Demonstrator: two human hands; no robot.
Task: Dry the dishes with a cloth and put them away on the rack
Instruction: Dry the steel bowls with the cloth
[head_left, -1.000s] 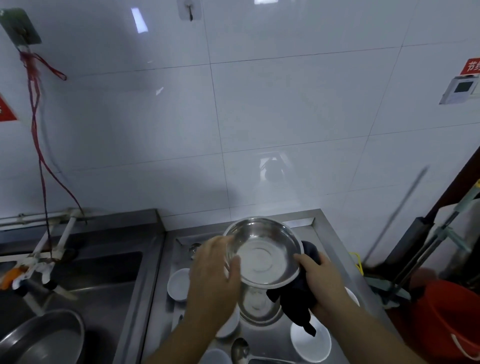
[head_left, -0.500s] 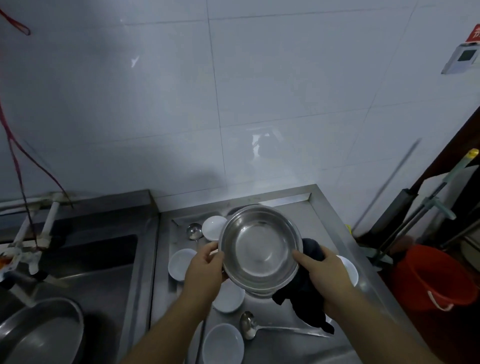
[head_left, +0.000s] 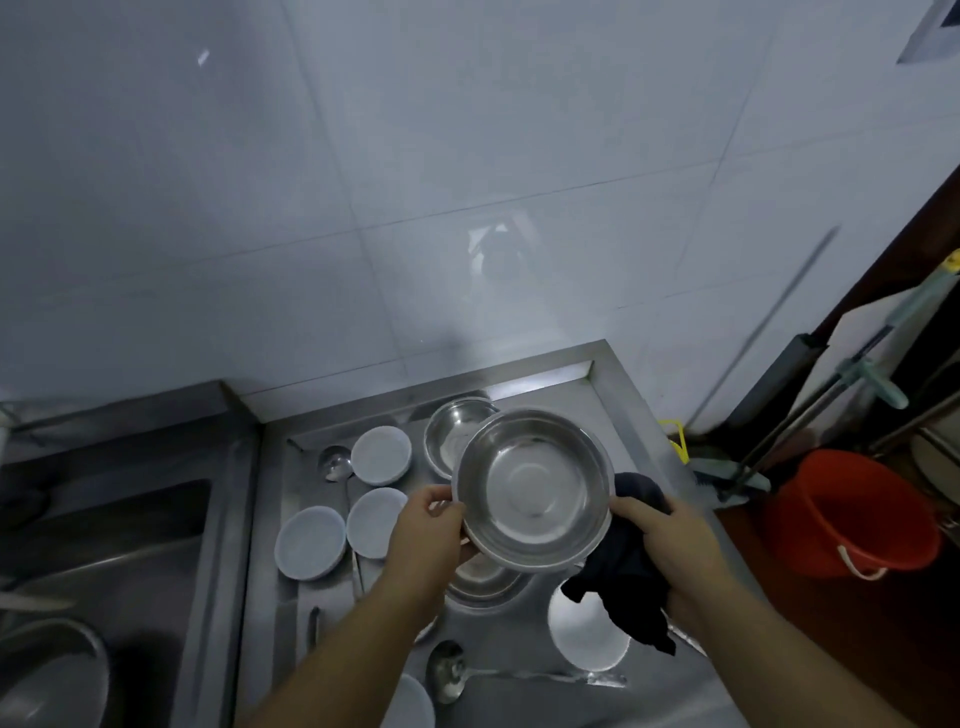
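A round steel bowl (head_left: 532, 488) is held tilted above the steel drainboard (head_left: 608, 379), its hollow facing me. My left hand (head_left: 428, 535) grips its left rim. My right hand (head_left: 670, 540) holds the right rim through a dark cloth (head_left: 623, 587), which hangs below the bowl. On the drainboard lie several small white dishes (head_left: 382, 454) (head_left: 310, 543), another steel bowl (head_left: 452, 431) behind the held one, one more steel bowl (head_left: 483, 582) beneath it, and two ladles (head_left: 447, 673) (head_left: 335, 462). No rack is in view.
A sink basin (head_left: 114, 525) lies to the left with a large steel pan (head_left: 47, 675) at its lower corner. White tiled wall stands behind. To the right, on the floor, are a red bucket (head_left: 852, 514) and mop handles (head_left: 810, 400).
The camera has tilted down, so more of the drainboard shows. My left hand moved from the bowl's inside to its left rim. The bowl stays held in both hands.
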